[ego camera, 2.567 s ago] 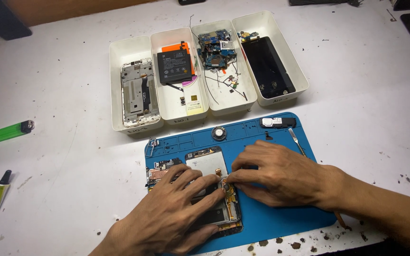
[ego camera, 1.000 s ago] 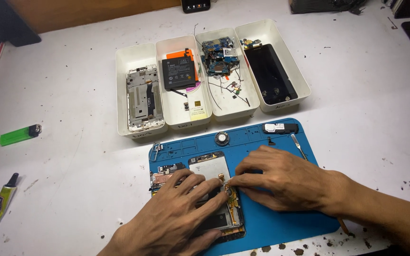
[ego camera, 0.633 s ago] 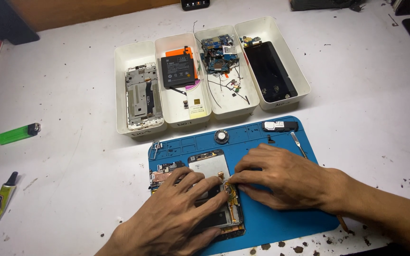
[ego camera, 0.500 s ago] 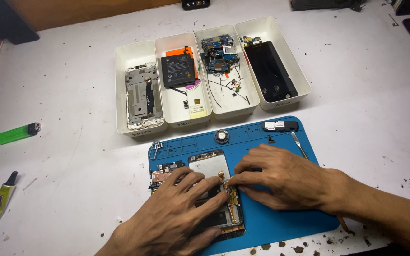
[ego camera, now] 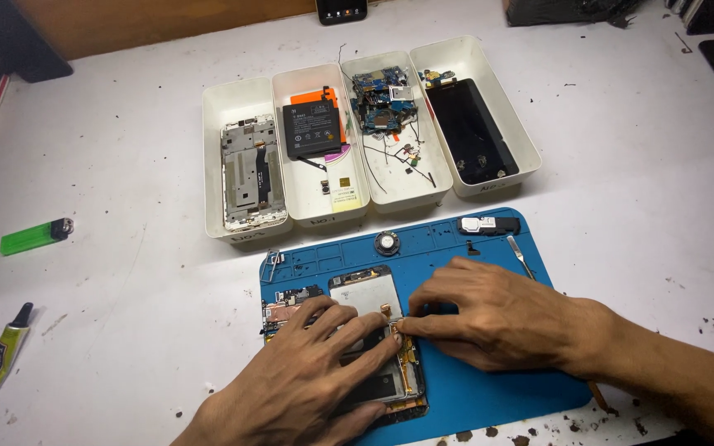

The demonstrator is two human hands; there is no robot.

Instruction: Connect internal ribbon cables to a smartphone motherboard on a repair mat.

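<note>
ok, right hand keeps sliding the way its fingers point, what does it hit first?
The right hand points left across the opened phone. First contact would likely be the left hand fingers, already almost touching it.

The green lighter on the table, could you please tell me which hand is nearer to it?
Left. The left hand lies right of the green lighter; the right hand lies farther right.
</note>
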